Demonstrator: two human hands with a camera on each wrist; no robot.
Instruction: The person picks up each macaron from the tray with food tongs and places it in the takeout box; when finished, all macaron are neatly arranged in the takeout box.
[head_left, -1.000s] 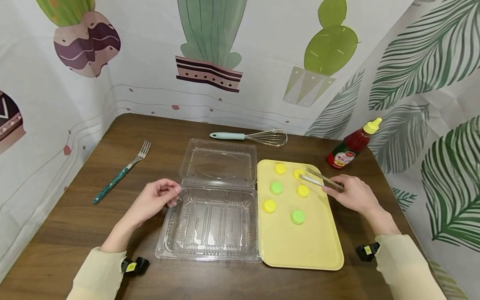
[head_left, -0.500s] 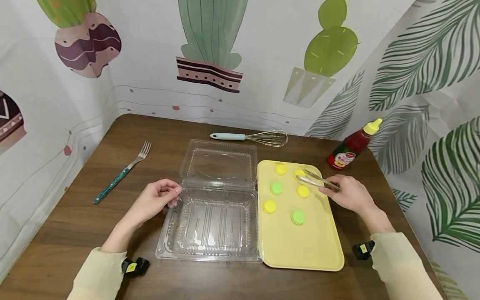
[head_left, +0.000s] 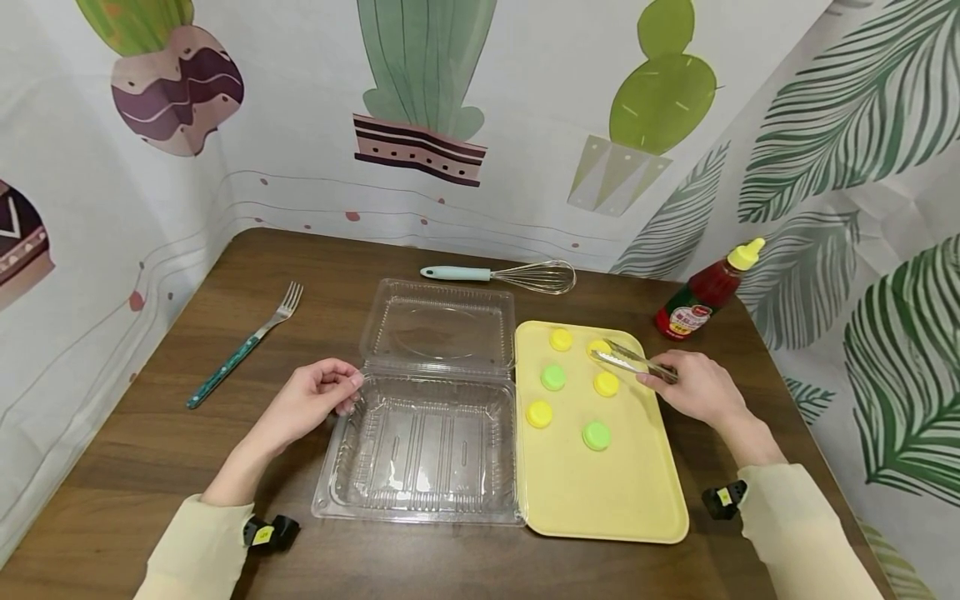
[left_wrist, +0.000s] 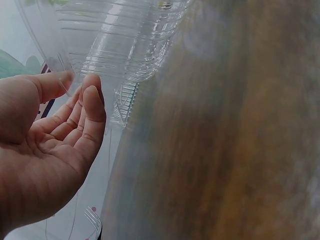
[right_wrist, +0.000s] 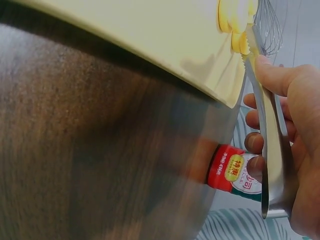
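My left hand (head_left: 318, 396) pinches the left rim of an open clear plastic container (head_left: 420, 510), near its hinge; thumb and fingers meet at the rim in the left wrist view. Metal tongs (head_left: 651, 367) are in my right hand (head_left: 701, 387), their tips around a yellow macaron (head_left: 597, 346) at the far right of the yellow tray (head_left: 607, 500). In the right wrist view the serrated tongs (right_wrist: 272, 135) reach the macaron (right_wrist: 240, 43); whether both tips touch it is unclear. Also on the tray are two green macarons (head_left: 596, 435) and several yellow ones (head_left: 538, 413).
A whisk (head_left: 495, 273) lies behind the container's lid (head_left: 442, 325). Behind the tray's right corner stands a red sauce bottle (head_left: 701, 292) with a yellow cap. A fork (head_left: 243, 346) with a teal handle lies at left. The tray's left edge meets the container.
My right hand has shifted slightly left with the tongs, bringing their tips farther over the yellow macaron. The left hand and the container have stayed put.
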